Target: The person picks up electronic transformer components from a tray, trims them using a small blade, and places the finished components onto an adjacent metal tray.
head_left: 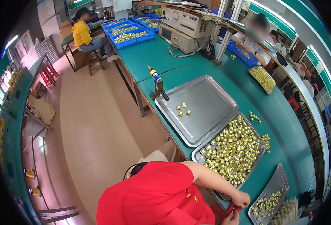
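My left hand (241, 199) is closed, its fingers curled together at the table's front edge beside a metal tray. Just below it, my right hand (231, 218) is pinched, partly cut off by the frame's bottom edge. Between the two hands is something small and red that I cannot make out. Beyond them lies a tilted-looking metal tray (281, 180) with a heap of small yellow-taped coil parts (267, 204). Left of my hands, a second metal tray (197, 154) is filled with many more yellow-taped parts (231, 150).
A larger metal tray (210, 97) holds several loose parts. A small upright hand-lever fixture (158, 84) stands at its corner. Blue bins (135, 40), instruments (184, 24) and a filled tray (263, 79) are farther off. One person (82, 33) sits left; another (255, 37) works across the table.
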A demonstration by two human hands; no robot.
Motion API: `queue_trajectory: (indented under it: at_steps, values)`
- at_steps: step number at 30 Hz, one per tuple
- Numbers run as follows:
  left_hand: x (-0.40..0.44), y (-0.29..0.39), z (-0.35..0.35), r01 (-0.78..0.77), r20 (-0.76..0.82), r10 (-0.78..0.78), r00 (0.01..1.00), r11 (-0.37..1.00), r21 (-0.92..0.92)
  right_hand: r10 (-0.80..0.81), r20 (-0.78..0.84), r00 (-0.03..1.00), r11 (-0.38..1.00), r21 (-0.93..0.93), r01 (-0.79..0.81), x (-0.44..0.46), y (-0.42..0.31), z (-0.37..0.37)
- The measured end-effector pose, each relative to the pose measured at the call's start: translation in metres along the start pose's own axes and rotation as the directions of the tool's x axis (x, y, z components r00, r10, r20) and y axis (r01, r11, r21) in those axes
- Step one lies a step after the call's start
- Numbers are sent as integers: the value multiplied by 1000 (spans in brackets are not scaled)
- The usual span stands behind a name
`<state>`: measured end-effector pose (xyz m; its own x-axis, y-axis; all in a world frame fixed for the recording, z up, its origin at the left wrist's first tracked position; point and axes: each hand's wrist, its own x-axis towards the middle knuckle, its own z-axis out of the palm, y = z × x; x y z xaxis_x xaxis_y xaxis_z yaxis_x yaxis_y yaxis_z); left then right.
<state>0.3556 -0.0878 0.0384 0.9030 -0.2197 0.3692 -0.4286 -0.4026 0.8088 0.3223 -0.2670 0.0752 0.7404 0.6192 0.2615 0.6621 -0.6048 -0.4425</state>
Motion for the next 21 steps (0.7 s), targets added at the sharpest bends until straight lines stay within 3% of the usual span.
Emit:
queue_trajectory:
  at_steps: [1, 6, 8, 11, 12, 13, 14, 15, 16, 17, 18, 19, 20, 21]
  values:
    - [-1, 8, 0, -14, 60, 18, 998, 998, -58, 19, 20, 1000, 1000, -2, -19, 1, -4, -1]
    - [-3, 24, 6, -4, 139, -30, 990, 970, 244, 116, 97, 989, 993, -37, -113, 2, -20, -9]
    - [-7, 35, 5, -62, 203, -23, 979, 912, 405, 34, 77, 996, 999, -26, -32, -3, -15, -12]
    - [-5, 26, 17, -9, 131, -37, 991, 943, 333, -22, -19, 1000, 996, 86, 24, -7, -16, -21]
    - [-9, 24, 17, -17, 100, -18, 995, 940, 342, -3, -70, 998, 991, 134, 13, -14, -14, -24]
    - [-9, 23, 19, -36, 82, 10, 997, 942, 334, 117, -5, 993, 961, 252, -112, -31, 58, 0]
    - [-10, 40, 9, 60, 116, -125, 985, 892, 447, 172, -26, 985, 970, 176, -165, -35, 50, -8]
    - [-13, 35, 6, -3, 117, -34, 993, 953, 303, 234, -101, 967, 930, 313, -192, -37, 37, -5]
    - [-14, 33, 11, 52, 36, -63, 997, 968, 245, 377, -96, 921, 841, 452, -297, -38, 23, -3]
    - [-12, 40, 3, 120, 116, -148, 982, 967, 223, 412, -110, 904, 822, 473, -317, -37, 23, 0]
    - [-10, 36, 2, 81, 125, -116, 985, 965, 250, 463, -46, 885, 736, 577, -355, -32, 11, -2]
    - [-6, 34, 0, 245, 159, -265, 951, 960, 133, 435, -80, 897, 771, 547, -325, -29, 6, 1]
    - [-10, 26, 9, 257, -56, -254, 966, 966, 43, 432, -141, 891, 787, 542, -296, -26, 9, 10]
    - [-16, 26, 5, 174, -169, -173, 970, 985, -5, 295, -252, 922, 914, 356, -196, -20, 11, 16]
